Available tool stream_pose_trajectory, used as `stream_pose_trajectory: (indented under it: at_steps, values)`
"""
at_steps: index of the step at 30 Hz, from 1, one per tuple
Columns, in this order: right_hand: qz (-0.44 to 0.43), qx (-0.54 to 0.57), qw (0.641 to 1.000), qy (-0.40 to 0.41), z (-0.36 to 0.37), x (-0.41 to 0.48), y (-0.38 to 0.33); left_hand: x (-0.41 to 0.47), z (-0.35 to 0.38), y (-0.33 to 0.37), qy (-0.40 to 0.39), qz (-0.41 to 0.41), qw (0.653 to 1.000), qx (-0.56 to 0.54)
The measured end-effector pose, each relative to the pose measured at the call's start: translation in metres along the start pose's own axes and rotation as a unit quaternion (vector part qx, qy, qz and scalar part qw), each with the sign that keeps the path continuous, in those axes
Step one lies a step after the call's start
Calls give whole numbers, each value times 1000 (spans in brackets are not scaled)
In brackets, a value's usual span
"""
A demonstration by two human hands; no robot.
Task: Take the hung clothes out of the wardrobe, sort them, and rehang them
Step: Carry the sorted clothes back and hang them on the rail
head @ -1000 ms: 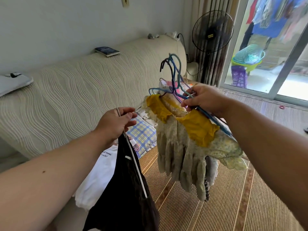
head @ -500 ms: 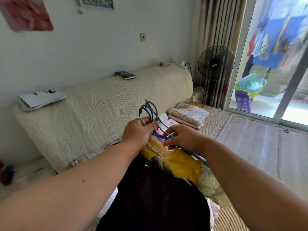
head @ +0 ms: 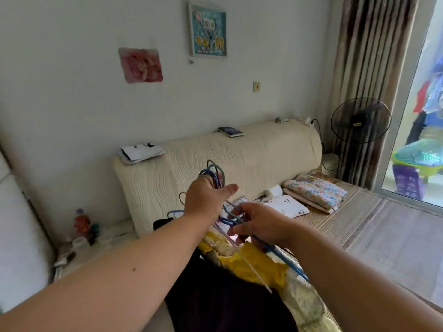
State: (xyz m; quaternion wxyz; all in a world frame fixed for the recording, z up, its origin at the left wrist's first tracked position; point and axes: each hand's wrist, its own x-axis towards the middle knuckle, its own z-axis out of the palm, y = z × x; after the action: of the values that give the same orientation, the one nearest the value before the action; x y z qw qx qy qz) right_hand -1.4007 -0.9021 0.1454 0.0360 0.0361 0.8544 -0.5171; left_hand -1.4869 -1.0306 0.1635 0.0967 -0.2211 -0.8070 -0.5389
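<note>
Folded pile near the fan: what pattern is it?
The folded pile has a small multicoloured floral print; head view, right of centre.

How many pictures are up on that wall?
2. A pink unframed picture on the left, and a teal framed picture higher, to its right. Others may be outside the view.

- The left hand [head: 205, 200] hides its fingers behind its own back, among the hangers [head: 214, 174]; their hold cannot be told.
- The dark garment [head: 223, 305] runs off the bottom edge.
- The pink wall picture [head: 141, 65] is blurred beyond reading.
</note>
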Motion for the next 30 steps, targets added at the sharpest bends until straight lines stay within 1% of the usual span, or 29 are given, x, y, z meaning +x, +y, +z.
stream_pose_trajectory:
  at_steps: [2,4,5,7,9,11,13,16,17,18,20,22,24,27,28,30]
  values:
    - [-15,18,999,-21,15,-1,-21,-2,-20,4,72,-11,997,26]
    - [-19,59,997,-41,26,2,-35,-5,-39,5,118,-25,992,29]
    - [-24,57,997,-44,32,4,-42,-7,-50,6,139,-31,989,31]
    - [-48,17,998,-26,40,6,-51,-12,-67,5,172,-53,983,24]
    - [-55,55,997,-26,45,8,-56,-17,-81,3,180,-79,980,-8]
    - [-50,90,993,-52,49,7,-61,-23,-94,5,195,-95,976,-33]
    - [-58,89,990,-95,54,4,-65,-29,-105,11,218,-98,970,-30]
    - [-66,94,980,-164,58,-3,-76,-42,-110,27,236,-78,968,-35]
    - [-74,74,977,-187,57,-8,-80,-47,-111,35,254,-73,964,-33]
    - [-87,30,974,-207,56,-14,-84,-51,-111,44,277,-70,958,-22]
    - [-114,-93,964,-220,54,-25,-94,-58,-112,59,323,-69,944,13]
    - [-143,-193,953,-184,56,-38,-102,-64,-116,75,355,-79,931,23]
    - [-195,-251,940,-123,60,-51,-110,-73,-124,93,377,-78,923,10]
    - [-304,-353,885,-22,59,-71,-120,-92,-140,123,411,-55,910,-13]
    - [-329,-353,876,-1,59,-76,-124,-100,-146,134,418,-44,907,-20]
    - [-360,-308,881,-6,57,-88,-137,-116,-162,156,419,-37,907,-6]
